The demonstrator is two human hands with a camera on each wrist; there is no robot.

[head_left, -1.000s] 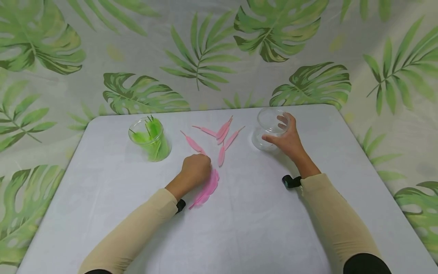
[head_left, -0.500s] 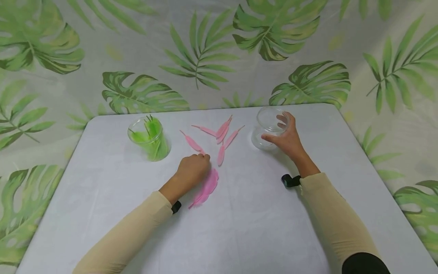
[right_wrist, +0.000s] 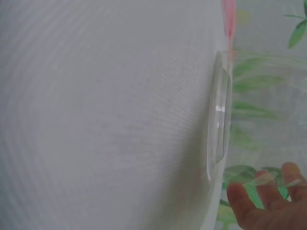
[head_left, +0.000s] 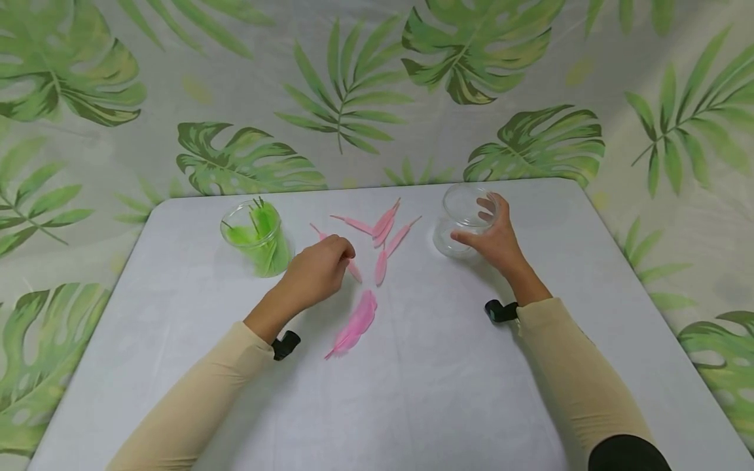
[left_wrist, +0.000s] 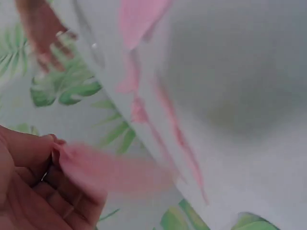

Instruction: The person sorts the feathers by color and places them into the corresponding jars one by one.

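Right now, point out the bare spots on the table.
Bare: the wide near stretch of table between both sleeves, the left edge beside the green jar, and right of the empty jar. Crowded: the middle, with pink feathers between the jars.

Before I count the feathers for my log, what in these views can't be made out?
- Head view: the left hand covers most of one pink feather, so the grip is hidden.
- Left wrist view: motion blur smears the held feather.
- Head view: green feathers overlap in their jar, uncountable.
- Right wrist view: the clear jar is cut off; the right hand shows only fingertips.
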